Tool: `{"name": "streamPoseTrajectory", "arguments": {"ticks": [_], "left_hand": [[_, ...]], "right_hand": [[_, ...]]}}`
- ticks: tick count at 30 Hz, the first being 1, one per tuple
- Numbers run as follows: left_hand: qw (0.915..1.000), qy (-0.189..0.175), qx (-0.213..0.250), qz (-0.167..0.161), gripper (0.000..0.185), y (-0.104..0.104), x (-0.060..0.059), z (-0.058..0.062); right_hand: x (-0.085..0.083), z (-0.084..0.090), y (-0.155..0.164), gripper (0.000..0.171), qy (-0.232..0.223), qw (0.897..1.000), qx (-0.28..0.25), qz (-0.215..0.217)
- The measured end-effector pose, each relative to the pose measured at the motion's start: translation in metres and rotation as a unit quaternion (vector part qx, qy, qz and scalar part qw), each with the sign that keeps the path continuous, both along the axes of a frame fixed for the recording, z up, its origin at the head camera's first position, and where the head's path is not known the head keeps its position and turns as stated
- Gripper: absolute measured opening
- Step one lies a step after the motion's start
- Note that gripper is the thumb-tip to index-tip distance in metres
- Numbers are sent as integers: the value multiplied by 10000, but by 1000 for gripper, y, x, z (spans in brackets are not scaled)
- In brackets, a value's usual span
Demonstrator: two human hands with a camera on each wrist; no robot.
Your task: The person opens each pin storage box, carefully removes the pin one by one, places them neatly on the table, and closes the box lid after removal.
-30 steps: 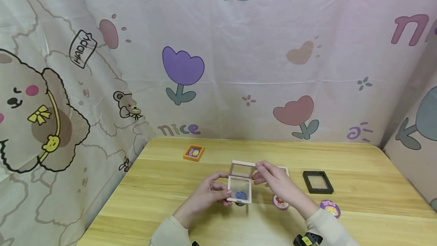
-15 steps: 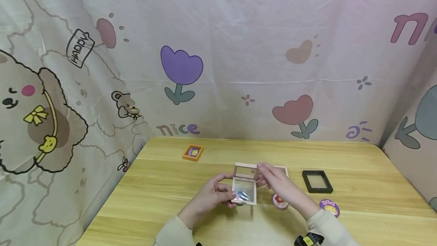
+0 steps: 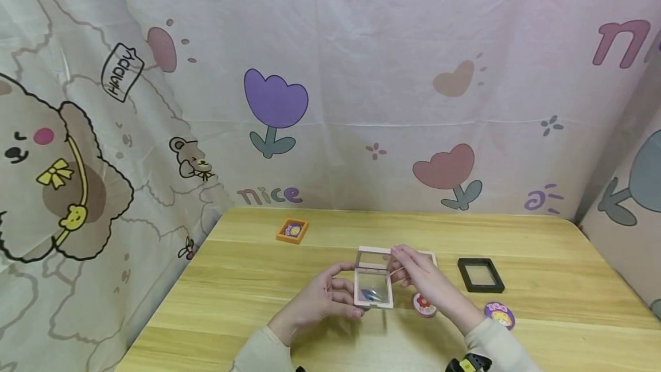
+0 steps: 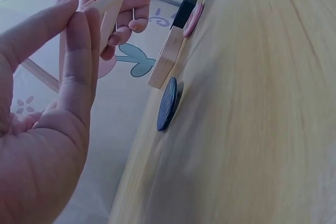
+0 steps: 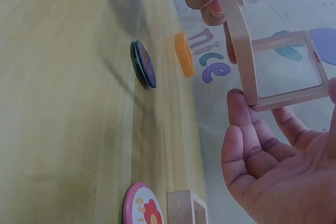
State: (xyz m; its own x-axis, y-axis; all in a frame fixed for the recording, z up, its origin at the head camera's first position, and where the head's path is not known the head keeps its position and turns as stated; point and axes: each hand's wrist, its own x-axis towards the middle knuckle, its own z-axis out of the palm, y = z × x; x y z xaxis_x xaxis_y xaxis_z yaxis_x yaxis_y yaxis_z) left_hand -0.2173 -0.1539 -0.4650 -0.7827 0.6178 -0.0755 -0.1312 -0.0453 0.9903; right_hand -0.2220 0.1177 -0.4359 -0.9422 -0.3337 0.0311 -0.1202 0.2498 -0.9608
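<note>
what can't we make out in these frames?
- Blue badge: design edge-on in the left wrist view; the held pink frame covers it in the head view.
- Second pink frame: cut off by the bottom edge in the right wrist view; right hand hides most of it in the head view.
- Orange frame: picture too small in the head view.
- Left hand: thumb out of sight in the left wrist view.

both forearms reach in over the table. left hand (image 3: 322,297) curls its fingers in a pinch; right hand (image 3: 420,274) pinches with thumb and fingertips, palm facing left.
</note>
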Motion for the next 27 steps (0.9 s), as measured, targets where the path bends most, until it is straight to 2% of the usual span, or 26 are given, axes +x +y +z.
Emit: {"name": "streamPoseTrajectory", "arguments": {"ticks": [11, 27], "left_hand": [[9997, 115, -125, 163, 86, -2, -1, 0], [10000, 37, -86, 15, 78, -7, -5, -3]], "right_hand": [[1, 2, 0, 45, -142, 9996, -229, 96], [7, 2, 8, 39, 408, 9973, 49, 606]]}}
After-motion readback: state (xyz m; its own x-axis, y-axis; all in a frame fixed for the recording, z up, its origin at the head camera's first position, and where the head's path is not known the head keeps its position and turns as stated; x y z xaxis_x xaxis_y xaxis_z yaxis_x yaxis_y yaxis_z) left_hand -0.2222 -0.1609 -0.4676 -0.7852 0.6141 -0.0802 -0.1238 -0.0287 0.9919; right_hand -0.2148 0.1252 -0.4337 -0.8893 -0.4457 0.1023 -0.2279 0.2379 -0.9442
